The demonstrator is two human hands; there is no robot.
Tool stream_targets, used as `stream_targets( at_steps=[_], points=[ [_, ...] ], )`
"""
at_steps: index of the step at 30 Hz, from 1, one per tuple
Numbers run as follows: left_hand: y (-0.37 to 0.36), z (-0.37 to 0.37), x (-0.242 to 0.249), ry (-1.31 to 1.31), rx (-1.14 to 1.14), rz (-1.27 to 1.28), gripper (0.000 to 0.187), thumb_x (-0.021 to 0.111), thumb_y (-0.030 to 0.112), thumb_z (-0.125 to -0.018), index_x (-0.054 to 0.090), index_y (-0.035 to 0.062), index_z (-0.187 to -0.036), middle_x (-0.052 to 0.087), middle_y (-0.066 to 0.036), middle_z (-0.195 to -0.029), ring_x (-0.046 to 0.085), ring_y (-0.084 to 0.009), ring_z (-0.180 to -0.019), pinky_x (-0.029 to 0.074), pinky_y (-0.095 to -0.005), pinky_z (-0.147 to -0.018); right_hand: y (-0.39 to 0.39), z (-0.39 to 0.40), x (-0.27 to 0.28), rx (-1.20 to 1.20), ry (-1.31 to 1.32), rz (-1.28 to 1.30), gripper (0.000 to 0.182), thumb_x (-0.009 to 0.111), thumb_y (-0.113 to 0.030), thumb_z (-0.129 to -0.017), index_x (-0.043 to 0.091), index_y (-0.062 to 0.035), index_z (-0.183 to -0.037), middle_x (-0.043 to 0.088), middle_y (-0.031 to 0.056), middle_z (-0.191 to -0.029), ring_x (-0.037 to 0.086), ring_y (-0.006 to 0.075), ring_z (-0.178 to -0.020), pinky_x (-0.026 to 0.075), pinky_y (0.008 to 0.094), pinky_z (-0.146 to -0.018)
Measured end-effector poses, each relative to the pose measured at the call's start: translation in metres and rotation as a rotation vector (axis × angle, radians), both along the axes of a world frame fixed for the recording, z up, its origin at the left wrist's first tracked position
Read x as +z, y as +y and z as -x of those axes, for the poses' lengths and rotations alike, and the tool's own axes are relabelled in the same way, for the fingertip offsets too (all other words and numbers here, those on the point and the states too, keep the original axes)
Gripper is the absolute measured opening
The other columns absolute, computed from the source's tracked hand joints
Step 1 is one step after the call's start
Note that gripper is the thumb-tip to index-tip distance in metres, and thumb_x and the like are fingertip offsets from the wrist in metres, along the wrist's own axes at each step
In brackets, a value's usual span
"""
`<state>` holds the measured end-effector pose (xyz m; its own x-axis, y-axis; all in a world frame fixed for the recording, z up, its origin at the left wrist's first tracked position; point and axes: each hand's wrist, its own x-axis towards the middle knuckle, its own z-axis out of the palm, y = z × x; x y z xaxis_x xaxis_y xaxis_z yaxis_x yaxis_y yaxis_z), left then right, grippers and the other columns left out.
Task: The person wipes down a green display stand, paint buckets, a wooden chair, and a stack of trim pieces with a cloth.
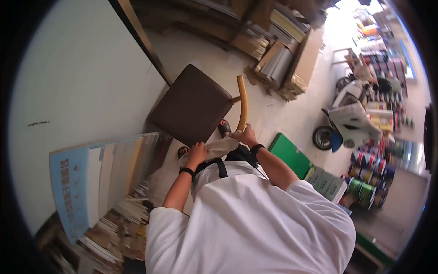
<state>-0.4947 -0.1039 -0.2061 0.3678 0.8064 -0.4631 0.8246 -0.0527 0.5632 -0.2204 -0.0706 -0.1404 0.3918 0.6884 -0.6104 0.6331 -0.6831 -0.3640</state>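
Note:
A chair with a dark brown padded seat [194, 104] and a curved wooden back rail [242, 98] is in front of my legs. My right hand [247, 136] is closed around the near end of the wooden rail. My left hand [197, 154] is at the near corner of the seat, its fingers bent over the edge; their undersides are hidden. The chair's legs are mostly out of sight beneath the seat. My sandaled feet show close to the seat's near side.
A large white panel [91, 82] stands at left, above a row of upright boards [114, 171]. Long cardboard boxes [305, 64] lie at the back. A white scooter [353, 121], a green board [289, 155] and several wire spools [362, 192] are at right.

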Motion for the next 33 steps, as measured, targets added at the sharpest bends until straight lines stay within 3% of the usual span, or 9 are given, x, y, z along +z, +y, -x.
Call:
stream_targets(
  at_steps=[5,10,14,18,21,25,28,29,33],
  points=[
    [-0.007,-0.085,-0.011,0.047,0.27,0.125,0.026,0.049,0.027,-0.092,0.057,0.004,-0.102,0.066,-0.026,-0.107,0.064,-0.0421,-0.1,0.052,-0.0532,-0.08,0.028,-0.038,-0.007,0.186,0.084,0.011,0.12,0.085,-0.053,-0.064,0.019,0.0081,-0.144,0.065,0.0297,-0.111,0.065,0.0414,-0.103,0.053,0.0429,-0.088],
    [-0.006,-0.142,-0.031,-0.049,0.363,-0.235,0.046,0.052,0.034,-0.093,0.051,0.0023,-0.125,0.045,-0.028,-0.138,0.049,-0.0492,-0.121,0.046,-0.0583,-0.094,0.091,-0.073,0.007,0.299,0.018,-0.024,0.123,0.087,-0.051,-0.062,0.018,0.0042,-0.147,0.062,0.0318,-0.116,0.063,0.0426,-0.108,0.052,0.0441,-0.092],
    [-0.005,-0.169,0.02,0.033,0.413,-0.053,0.056,0.052,0.042,-0.094,0.049,0.0047,-0.135,0.025,-0.021,-0.156,0.03,-0.052,-0.137,0.035,-0.0692,-0.102,0.124,-0.089,-0.001,0.469,0.046,-0.234,0.113,0.085,-0.04,-0.068,0.018,0.0026,-0.147,0.065,0.0309,-0.111,0.065,0.0442,-0.101,0.055,0.0442,-0.086],
    [-0.02,-0.154,0.043,0.207,0.457,-0.194,0.055,0.048,0.048,-0.094,0.058,0.0073,-0.13,0.036,-0.021,-0.151,0.032,-0.0457,-0.14,0.018,-0.0705,-0.11,0.107,-0.075,0.002,0.91,-0.193,-0.33,0.086,0.072,-0.026,-0.079,0.026,-0.0033,-0.148,0.059,0.0265,-0.111,0.062,0.0412,-0.102,0.054,0.0453,-0.085],
    [-0.039,-0.114,-0.003,0.342,0.409,0.103,0.05,0.048,0.045,-0.093,0.064,0.0092,-0.124,0.052,-0.021,-0.137,0.042,-0.0416,-0.133,0.015,-0.0668,-0.112,0.08,-0.066,0.005,0.985,-0.286,-0.379,0.058,0.061,-0.018,-0.083,0.037,-0.0022,-0.134,0.056,0.0266,-0.109,0.061,0.0421,-0.098,0.053,0.0508,-0.082],
    [-0.068,-0.064,0.011,0.245,0.548,-0.252,0.034,0.055,0.036,-0.09,0.069,0.0088,-0.105,0.059,-0.013,-0.107,0.055,-0.0324,-0.109,0.03,-0.0588,-0.105,0.069,-0.058,-0.009,1.159,-0.434,-0.508,0.042,0.056,-0.017,-0.084,0.045,-0.0004,-0.122,0.059,0.0257,-0.106,0.062,0.0411,-0.098,0.053,0.051,-0.08],
    [-0.078,-0.048,0.027,0.362,0.581,-0.51,0.03,0.059,0.033,-0.087,0.067,0.0073,-0.099,0.057,-0.012,-0.11,0.056,-0.0316,-0.105,0.035,-0.0535,-0.103,0.065,-0.033,-0.023,1.37,-0.304,-0.261,0.042,0.056,-0.02,-0.084,0.05,0.0003,-0.12,0.062,0.0213,-0.1,0.064,0.039,-0.095,0.053,0.0492,-0.08],
    [-0.078,-0.044,0.03,0.361,0.628,-0.474,0.03,0.059,0.033,-0.087,0.066,0.0071,-0.099,0.056,-0.012,-0.111,0.056,-0.0312,-0.105,0.037,-0.0519,-0.1,0.058,-0.02,-0.041,1.688,-0.504,-0.076,0.043,0.055,-0.021,-0.085,0.051,0.0003,-0.122,0.066,0.019,-0.099,0.066,0.0378,-0.096,0.052,0.0498,-0.082],
    [-0.081,-0.018,0.043,0.345,0.826,-0.299,0.038,0.06,0.041,-0.09,0.064,0.0048,-0.101,0.058,-0.013,-0.111,0.059,-0.0298,-0.105,0.047,-0.0482,-0.089,0.037,0.07,0.031,1.761,-0.103,0.358,0.069,0.054,-0.04,-0.089,0.038,0.0051,-0.139,0.065,0.0227,-0.118,0.065,0.0396,-0.107,0.051,0.0504,-0.09]
  ],
)
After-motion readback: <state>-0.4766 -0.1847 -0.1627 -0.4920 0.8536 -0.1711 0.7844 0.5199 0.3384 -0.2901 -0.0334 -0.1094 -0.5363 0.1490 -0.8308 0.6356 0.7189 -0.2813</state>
